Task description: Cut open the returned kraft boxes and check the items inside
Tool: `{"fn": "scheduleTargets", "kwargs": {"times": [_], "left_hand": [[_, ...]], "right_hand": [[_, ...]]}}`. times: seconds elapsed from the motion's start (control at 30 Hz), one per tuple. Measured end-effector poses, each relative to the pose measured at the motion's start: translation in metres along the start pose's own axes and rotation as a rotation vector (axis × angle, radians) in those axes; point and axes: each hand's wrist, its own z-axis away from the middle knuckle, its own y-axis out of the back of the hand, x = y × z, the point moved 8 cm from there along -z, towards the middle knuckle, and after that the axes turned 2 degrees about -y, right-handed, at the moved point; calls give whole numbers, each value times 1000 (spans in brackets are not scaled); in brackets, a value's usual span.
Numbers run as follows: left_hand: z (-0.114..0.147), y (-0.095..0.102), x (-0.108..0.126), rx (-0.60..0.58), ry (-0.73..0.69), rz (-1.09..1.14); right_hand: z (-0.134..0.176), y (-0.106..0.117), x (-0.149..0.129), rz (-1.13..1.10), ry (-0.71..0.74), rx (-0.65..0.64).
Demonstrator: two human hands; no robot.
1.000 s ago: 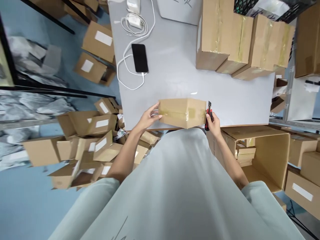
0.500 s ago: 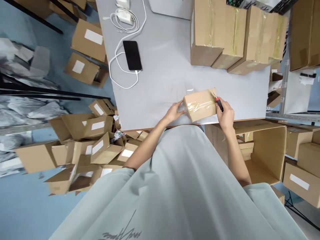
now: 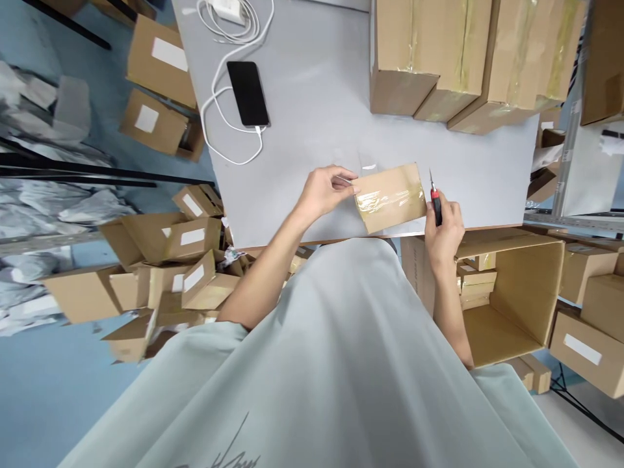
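Note:
A small taped cardboard box (image 3: 390,198) rests near the front edge of the grey table (image 3: 302,146). At its left end is my left hand (image 3: 325,192), thumb and fingers closed on the box's upper left corner. My right hand (image 3: 444,231), to the right of the box, is wrapped round a utility knife (image 3: 435,205) with a red and black handle. The knife's thin blade points away from me, up and apart from the box. Shiny clear tape runs along the box's top.
Several large taped boxes (image 3: 404,91) stand at the table's back right. A black phone (image 3: 248,94) with a white cable lies at the left. Below the right edge is a big open carton (image 3: 526,299) with small boxes inside. Opened boxes (image 3: 195,237) pile up on the floor at left.
The knife has moved off the box's right end and now points away from me. My left hand has shifted up to the box's upper left corner.

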Motion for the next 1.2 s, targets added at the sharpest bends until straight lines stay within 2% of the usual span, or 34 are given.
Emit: {"fn": "scheduleTargets", "kwargs": {"times": [0.07, 0.2, 0.3, 0.4, 0.53, 0.63, 0.93, 1.07, 1.2], "left_hand": [[-1, 1, -4, 0, 9, 17], [-2, 2, -4, -6, 22, 24], [-3, 1, -2, -18, 26, 36], [-3, 0, -1, -13, 22, 50], [-2, -2, -3, 14, 19, 58], [-3, -2, -4, 33, 4, 66], [-3, -5, -7, 55, -36, 85], [-3, -7, -8, 68, -53, 97], [-2, -7, -8, 97, -59, 115]], "right_hand": [[15, -2, -8, -65, -23, -82], [41, -29, -38, -207, -33, -372], [49, -44, -61, -219, 10, -495], [46, -49, -75, -168, 75, -501], [39, -48, -83, -108, 134, -434], [36, -46, -88, -60, 156, -445], [41, -34, -111, 211, 113, -542], [48, -31, -126, 378, 82, -556], [48, -33, -140, 451, 87, -563]]}}
